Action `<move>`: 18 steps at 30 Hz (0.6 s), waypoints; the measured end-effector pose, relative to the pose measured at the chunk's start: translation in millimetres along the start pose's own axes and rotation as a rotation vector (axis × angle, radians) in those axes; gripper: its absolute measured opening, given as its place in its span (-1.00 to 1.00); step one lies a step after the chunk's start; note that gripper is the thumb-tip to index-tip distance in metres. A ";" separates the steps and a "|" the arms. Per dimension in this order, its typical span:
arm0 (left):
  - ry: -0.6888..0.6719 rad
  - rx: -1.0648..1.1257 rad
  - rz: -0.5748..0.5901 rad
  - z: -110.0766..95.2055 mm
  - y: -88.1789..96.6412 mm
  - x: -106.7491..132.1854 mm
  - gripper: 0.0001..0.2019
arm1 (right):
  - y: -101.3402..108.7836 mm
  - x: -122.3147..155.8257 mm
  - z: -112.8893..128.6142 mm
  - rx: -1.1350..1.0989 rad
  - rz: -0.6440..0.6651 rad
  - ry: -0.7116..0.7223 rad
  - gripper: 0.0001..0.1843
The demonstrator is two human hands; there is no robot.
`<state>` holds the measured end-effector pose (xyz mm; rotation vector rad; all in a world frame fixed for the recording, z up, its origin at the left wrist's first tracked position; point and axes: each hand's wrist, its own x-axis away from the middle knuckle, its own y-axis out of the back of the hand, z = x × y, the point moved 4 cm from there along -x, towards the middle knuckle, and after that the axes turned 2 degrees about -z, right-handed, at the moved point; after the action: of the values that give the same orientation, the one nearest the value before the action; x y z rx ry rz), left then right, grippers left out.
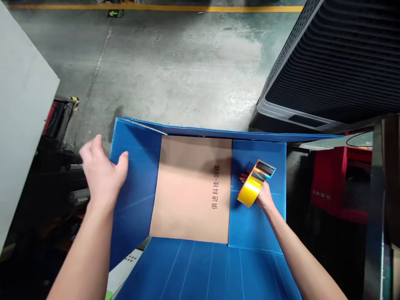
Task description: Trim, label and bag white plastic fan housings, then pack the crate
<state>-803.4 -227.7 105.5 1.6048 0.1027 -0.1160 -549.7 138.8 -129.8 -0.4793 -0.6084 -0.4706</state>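
Observation:
A blue corrugated box with its flaps spread out lies below me. Between the flaps shows a brown cardboard panel [187, 187] printed with a line of black characters. My left hand [104, 171] is beside the outer edge of the left blue flap [134, 183], fingers apart and holding nothing; whether the thumb touches the flap I cannot tell. Over the right blue flap [259, 229], my right hand [265, 196] grips a tape dispenser [254, 181] with a roll of yellow tape, which hides most of its fingers.
At the upper right stands a large dark ribbed unit [337, 62]. A red bin [331, 183] sits right of the box. A pale cabinet panel [21, 83] rises at the left. Beyond the box, grey floor [175, 71] runs to a yellow line [187, 8].

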 end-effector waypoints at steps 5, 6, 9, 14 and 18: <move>0.079 -0.007 0.210 -7.4 -2.9 11.4 -0.58 | 1.4 0.6 -1.7 0.001 -0.013 0.009 -0.41; 0.079 -0.005 0.222 -15.2 -3.7 17.8 -0.58 | 1.5 0.6 -2.0 -0.002 -0.015 0.011 -0.41; 0.072 0.025 0.281 -45.4 -13.4 40.9 -0.52 | 1.4 0.2 -1.7 -0.022 -0.019 0.012 -0.45; -0.206 0.135 0.569 -122.5 -79.8 118.4 -0.34 | -0.7 0.0 2.9 -0.080 -0.041 0.003 -0.47; -0.199 0.098 0.600 -177.7 -149.3 197.1 0.04 | -3.5 -0.3 3.3 -0.129 -0.079 -0.012 -0.46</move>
<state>-626.8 -45.7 -63.1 1.6491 -0.5433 0.1876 -553.2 137.9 -126.6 -0.5820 -0.6131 -0.5850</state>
